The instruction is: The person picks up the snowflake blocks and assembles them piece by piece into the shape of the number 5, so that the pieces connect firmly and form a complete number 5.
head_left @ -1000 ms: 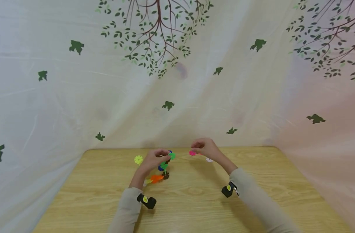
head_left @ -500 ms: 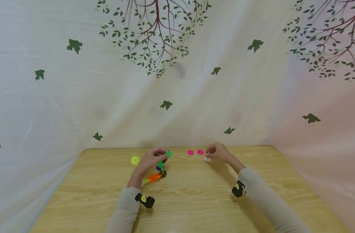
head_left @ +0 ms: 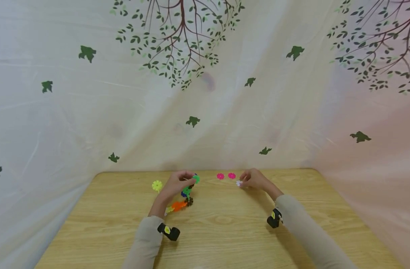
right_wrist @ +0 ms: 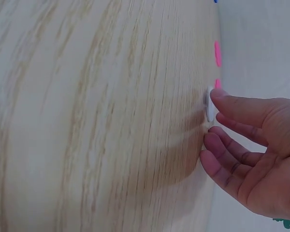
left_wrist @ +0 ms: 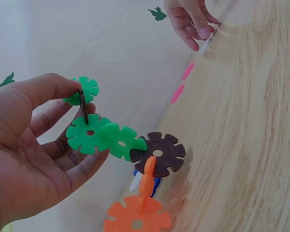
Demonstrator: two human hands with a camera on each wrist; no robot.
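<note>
My left hand (head_left: 174, 185) pinches the upper end of a chain of interlocking notched plastic discs between thumb and fingers. In the left wrist view the chain has green discs (left_wrist: 121, 141), a dark brown disc (left_wrist: 170, 151) and an orange disc (left_wrist: 128, 217) slotted together. The brown piece at the fingertips is seen edge-on, with another green disc (left_wrist: 90, 89) behind it. At the back right of the table, my right hand (head_left: 255, 178) pinches a white notched disc (right_wrist: 210, 105); the thumb tip lies at one end of it, close over the wood.
Two pink discs (head_left: 220, 176) (head_left: 232, 175) lie near the table's back edge, left of my right hand. A yellow disc (head_left: 157, 185) is to the left of my left hand. Behind the wooden table (head_left: 221, 231) hangs a pale printed curtain (head_left: 158, 123).
My right hand has moved right, away from the pink discs, and taken hold of the white disc, which now looks tilted. My left hand stays in place with the chain.
</note>
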